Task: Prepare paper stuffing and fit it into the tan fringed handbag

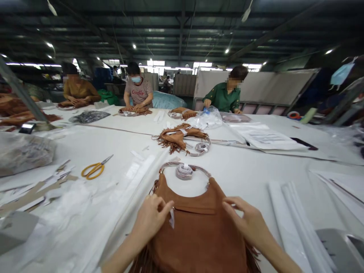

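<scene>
A brown suede-like handbag with fringe along its sides lies in front of me on the white table. Its strap arches over the top, and a coiled wrapped strap sits inside that loop. My left hand is closed at the bag's upper left edge, fingers curled, the thumb beside a white-wrapped zipper pull. On the upper right edge, my right hand pinches with thumb and forefinger. Its other fingertips are partly hidden.
Yellow-handled scissors and paper scraps lie left. Another fringed bag rests ahead. Folded white sheets and a grey object are at right. Several co-workers, one in a green shirt, work across the table.
</scene>
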